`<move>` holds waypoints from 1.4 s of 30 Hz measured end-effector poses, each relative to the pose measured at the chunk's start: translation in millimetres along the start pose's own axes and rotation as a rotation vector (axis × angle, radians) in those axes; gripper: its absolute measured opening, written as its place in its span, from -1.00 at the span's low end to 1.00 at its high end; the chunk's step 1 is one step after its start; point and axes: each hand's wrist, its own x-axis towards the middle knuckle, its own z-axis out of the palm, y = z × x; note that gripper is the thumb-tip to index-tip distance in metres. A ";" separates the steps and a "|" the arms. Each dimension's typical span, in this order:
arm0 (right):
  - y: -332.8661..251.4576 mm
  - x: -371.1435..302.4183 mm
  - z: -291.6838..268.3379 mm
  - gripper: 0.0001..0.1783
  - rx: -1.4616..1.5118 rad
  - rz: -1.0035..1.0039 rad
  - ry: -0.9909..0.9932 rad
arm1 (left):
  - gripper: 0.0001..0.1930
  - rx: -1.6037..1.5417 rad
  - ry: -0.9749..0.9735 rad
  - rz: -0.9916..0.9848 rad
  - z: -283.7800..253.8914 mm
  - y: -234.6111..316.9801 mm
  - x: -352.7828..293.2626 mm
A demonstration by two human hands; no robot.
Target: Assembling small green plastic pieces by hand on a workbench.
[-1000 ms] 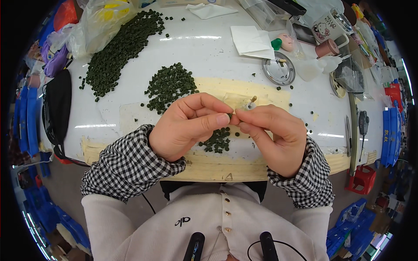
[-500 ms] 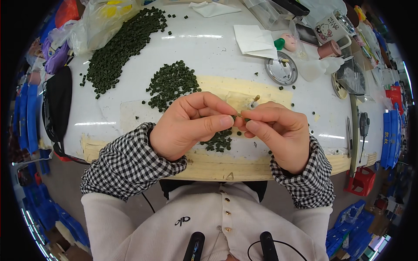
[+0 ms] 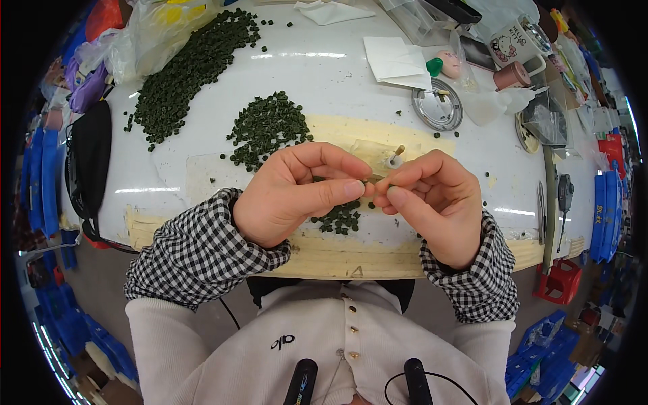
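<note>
My left hand (image 3: pixel 290 196) pinches a tiny dark green piece between thumb and forefinger, mostly covered by the fingertips. Close beside it, my right hand (image 3: pixel 442 206) has thumb and forefinger closed on another small dark green piece (image 3: pixel 391 187), which shows only as a sliver. The two sets of fingertips almost meet above the table. Just under them lies a small heap of dark green pieces (image 3: pixel 341 220). Behind the right fingers stands a small white holder (image 3: pixel 394 162) with a brown-tipped stick in it.
A middle pile of green pieces (image 3: pixel 268 128) and a larger pile (image 3: pixel 189 77) lie at the left. A round metal lid (image 3: pixel 437 108), white paper (image 3: pixel 395 61), and a mug (image 3: pixel 516 44) are at the back right. A black face mask (image 3: pixel 89 169) hangs at the left edge; a screwdriver (image 3: pixel 564 196) lies right.
My right fingertips have drawn slightly apart from the left ones and shifted a little to the right, with the forefinger raised. My left hand has hardly moved.
</note>
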 end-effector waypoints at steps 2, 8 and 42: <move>-1.5 -0.2 -1.0 -0.82 -0.017 0.016 0.003 | -0.84 -0.015 -0.009 0.002 -0.6 -0.2 0.0; -3.7 1.7 2.2 -0.79 -0.045 0.032 0.027 | -0.85 0.008 -0.027 0.002 0.6 2.9 -1.1; 1.3 -2.5 8.2 -0.71 -0.271 -0.110 -0.007 | -0.88 0.287 0.143 0.234 -0.7 0.3 -3.2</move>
